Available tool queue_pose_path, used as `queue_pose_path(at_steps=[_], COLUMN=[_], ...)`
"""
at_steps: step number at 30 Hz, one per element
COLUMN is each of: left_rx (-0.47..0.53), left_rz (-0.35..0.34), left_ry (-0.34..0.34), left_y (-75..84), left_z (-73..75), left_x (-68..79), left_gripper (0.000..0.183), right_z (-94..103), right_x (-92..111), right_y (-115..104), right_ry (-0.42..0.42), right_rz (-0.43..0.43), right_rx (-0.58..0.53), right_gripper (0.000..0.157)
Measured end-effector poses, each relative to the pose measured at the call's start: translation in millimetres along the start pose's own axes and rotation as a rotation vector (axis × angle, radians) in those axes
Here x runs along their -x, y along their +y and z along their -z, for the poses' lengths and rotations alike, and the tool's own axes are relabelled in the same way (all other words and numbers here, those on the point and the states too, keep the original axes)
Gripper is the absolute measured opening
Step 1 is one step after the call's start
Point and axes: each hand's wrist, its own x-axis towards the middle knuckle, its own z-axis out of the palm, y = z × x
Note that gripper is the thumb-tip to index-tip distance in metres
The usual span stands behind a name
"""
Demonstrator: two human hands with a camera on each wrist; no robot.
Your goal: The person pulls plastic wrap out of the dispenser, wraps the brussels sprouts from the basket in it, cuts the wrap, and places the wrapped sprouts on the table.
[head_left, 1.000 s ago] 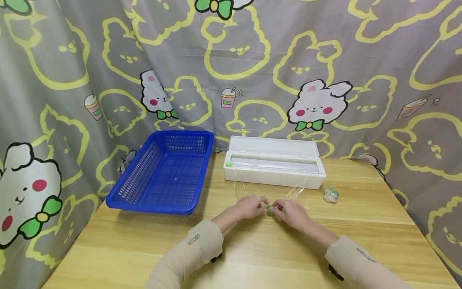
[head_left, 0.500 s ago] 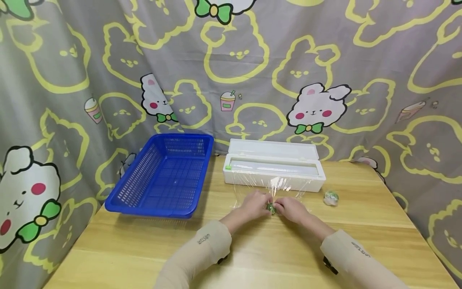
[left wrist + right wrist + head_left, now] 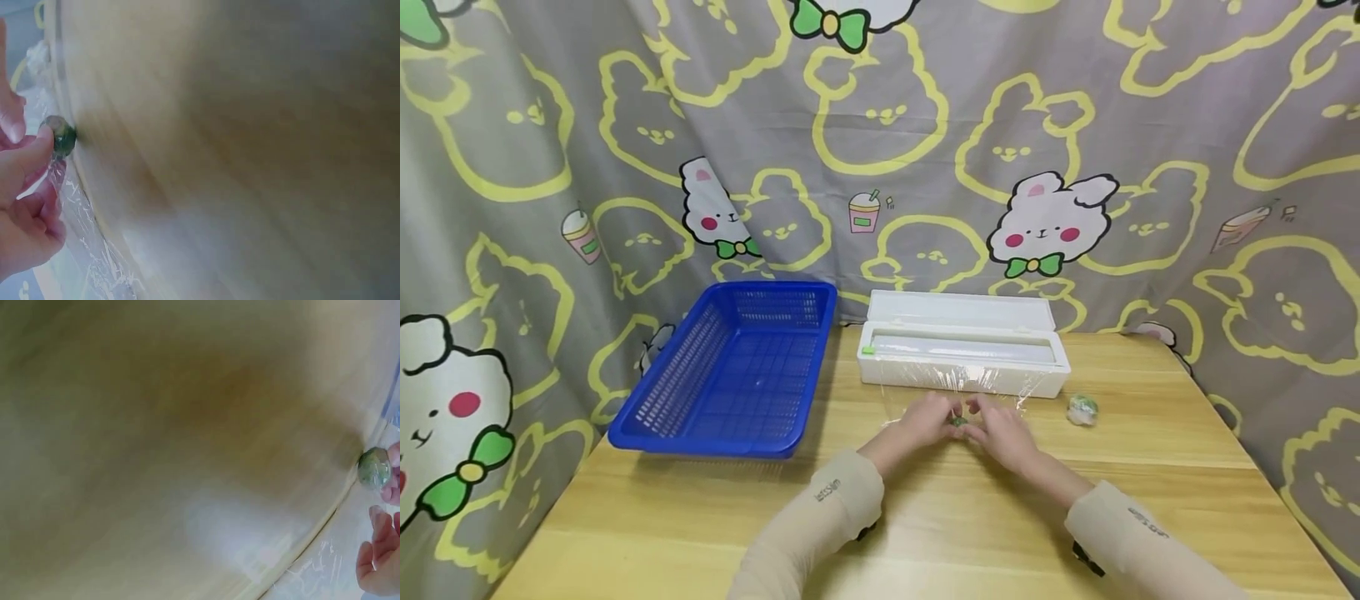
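Note:
My left hand (image 3: pixel 934 419) pinches a small round green thing (image 3: pixel 62 136) between thumb and fingers, just above the table. Clear cling film (image 3: pixel 94 250) lies around it, and its exact kind is hard to tell. From there the film runs in gathered, shiny creases to the white cling film box (image 3: pixel 962 379). My right hand (image 3: pixel 1002 429) is close on the other side, its fingers (image 3: pixel 378 525) loosely bent, holding nothing and apart from the green thing in the right wrist view. In the head view, fingers hide much of the green thing.
A second wrapped green-and-white ball (image 3: pixel 1082 410) sits to the right of the box. On the left stands a blue plastic basket (image 3: pixel 625 437). The box's lid (image 3: pixel 961 310) stands raised at the back, before a patterned curtain (image 3: pixel 925 83). Wooden table (image 3: pixel 985 533) extends in front.
The film went from flat to gathered in creases toward the green thing. My right hand, pinching beside it half a second ago, has loosened its fingers. My left hand still holds on.

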Motion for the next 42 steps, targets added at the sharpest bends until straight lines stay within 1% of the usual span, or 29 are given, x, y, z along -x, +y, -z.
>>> queue_pose_path(at_steps=[2,5,8,10,11,13,16,18,22,24,28,31,34,37,40,42], left_rx=[0.039,0.064,0.058,0.035,0.009,-0.054,-0.14,-0.181,-0.229,-0.247,-0.249,-0.237,-0.215,-0.204,-0.213,-0.219], left_rz=[0.018,0.038,0.038,0.031,0.026,0.021,0.032,0.034,0.026,0.028,0.078,0.11,0.117,0.133,0.154,0.163], left_ry=[-0.019,-0.045,-0.062,-0.058,-0.047,-0.001,0.094,0.154,0.21,0.224,0.232,0.217,0.202,0.2,0.206,0.208], left_y=[-2.2,-4.4,-5.2,-5.3,-5.3,-5.6,-7.1,-8.3,-9.7,-9.3,-6.7,-5.6,-6.1,-6.8,-8.4,-9.6], left_z=[0.5,1.6,3.1,4.2,4.3,4.6,3.1,1.3,-3.2,-5.1,-6.5,-7.1,-7.2,-8.0,-9.3,-9.9], left_x=[-2.2,-4.4,-4.7,-3.6,-2.9,-1.3,1.1,1.1,-1.6,-4.3,-9.4,-12.6,-15.2,-17.8,-19.9,-20.9], left_gripper=[0.024,0.021,0.019,0.019,0.02,0.023,0.026,0.027,0.026,0.027,0.026,0.023,0.021,0.019,0.017,0.017], right_z=[-2.0,-5.2,-7.7,-8.3,-8.3,-8.2,-8.5,-8.9,-9.8,-10.6,-12.4,-13.0,-12.6,-10.6,-8.3,-6.3], right_x=[-1,-2,-4,-6,-7,-10,-15,-17,-20,-21,-25,-27,-26,-27,-30,-32], right_y=[-1,-1,0,1,1,2,4,5,5,4,6,11,16,17,16,15], right_ry=[0.021,-0.002,-0.044,-0.052,-0.054,-0.057,-0.066,-0.074,-0.105,-0.112,-0.105,-0.064,0.002,0.041,0.035,0.016], right_rz=[0.02,0.015,-0.009,-0.017,-0.016,-0.006,0.001,0.0,-0.022,-0.029,-0.04,-0.029,-0.008,0.028,0.051,0.046], right_rx=[0.017,0.038,0.047,0.05,0.054,0.065,0.097,0.136,0.206,0.226,0.221,0.18,0.139,0.135,0.145,0.156], right_gripper=[0.034,0.028,0.025,0.023,0.021,0.019,0.016,0.016,0.019,0.02,0.02,0.02,0.022,0.02,0.013,0.01])
